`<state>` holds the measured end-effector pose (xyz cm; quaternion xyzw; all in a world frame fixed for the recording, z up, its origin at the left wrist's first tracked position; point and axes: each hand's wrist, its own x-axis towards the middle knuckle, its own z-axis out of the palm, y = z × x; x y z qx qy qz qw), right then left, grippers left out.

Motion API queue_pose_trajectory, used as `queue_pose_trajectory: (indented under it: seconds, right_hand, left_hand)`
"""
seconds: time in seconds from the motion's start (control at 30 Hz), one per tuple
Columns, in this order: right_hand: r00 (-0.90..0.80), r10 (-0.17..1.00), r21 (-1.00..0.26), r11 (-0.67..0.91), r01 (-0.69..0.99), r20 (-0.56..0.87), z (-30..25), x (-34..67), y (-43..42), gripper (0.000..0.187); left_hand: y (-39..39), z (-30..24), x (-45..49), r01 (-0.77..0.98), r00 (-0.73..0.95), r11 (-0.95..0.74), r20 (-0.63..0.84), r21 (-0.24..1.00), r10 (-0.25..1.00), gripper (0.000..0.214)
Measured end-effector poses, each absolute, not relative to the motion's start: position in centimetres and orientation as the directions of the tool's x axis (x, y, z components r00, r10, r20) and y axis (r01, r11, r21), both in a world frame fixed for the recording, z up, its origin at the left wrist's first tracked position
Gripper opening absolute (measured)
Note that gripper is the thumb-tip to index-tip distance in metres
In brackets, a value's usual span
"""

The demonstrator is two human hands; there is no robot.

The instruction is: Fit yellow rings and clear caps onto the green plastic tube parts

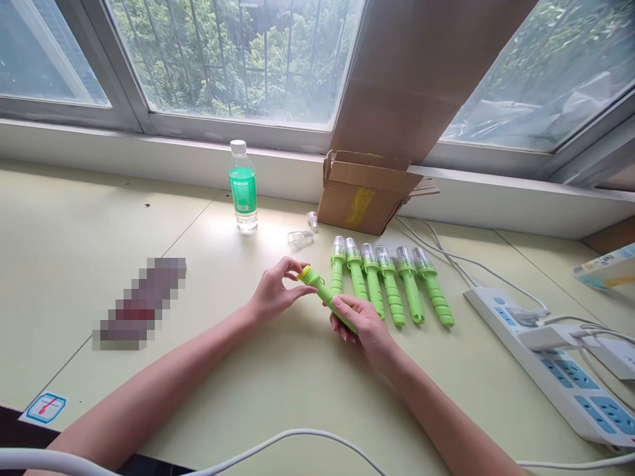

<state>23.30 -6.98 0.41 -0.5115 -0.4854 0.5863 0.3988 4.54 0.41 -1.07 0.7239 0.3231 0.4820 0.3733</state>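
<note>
My right hand is wrapped around the lower part of a green flashlight handle, which tilts up to the left above the table. At its upper end sits a yellow ring, with no clear cap over it. My left hand pinches that end between thumb and fingers. Beyond my hands lie a clear plastic cap and a small white part with a red mark. Several assembled green flashlights with clear caps lie in a row just past my right hand.
A water bottle with a green label stands near the window sill. Right of it is an open cardboard box. A white power strip with plugs and cables lies at right. A white cable crosses the front. A blurred dark item lies left.
</note>
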Motion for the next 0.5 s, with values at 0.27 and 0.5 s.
queue_pose_trajectory:
  seconds: [0.27,0.5]
  right_hand:
    - [-0.182,0.958,-0.974,-0.227,-0.014,-0.221,0.27,23.53,-6.92,0.035]
    - [-0.239,0.941,-0.968,-0.249,-0.015,-0.239,0.40,23.82,-6.95,0.037]
  left_hand:
    - [0.31,-1.07,4.64,0.104,0.293,-0.555,0.508,0.826,0.810,0.031]
    - [-0.05,-1.14,4.76,0.151,0.302,-0.615,0.557,0.774,0.774,0.022]
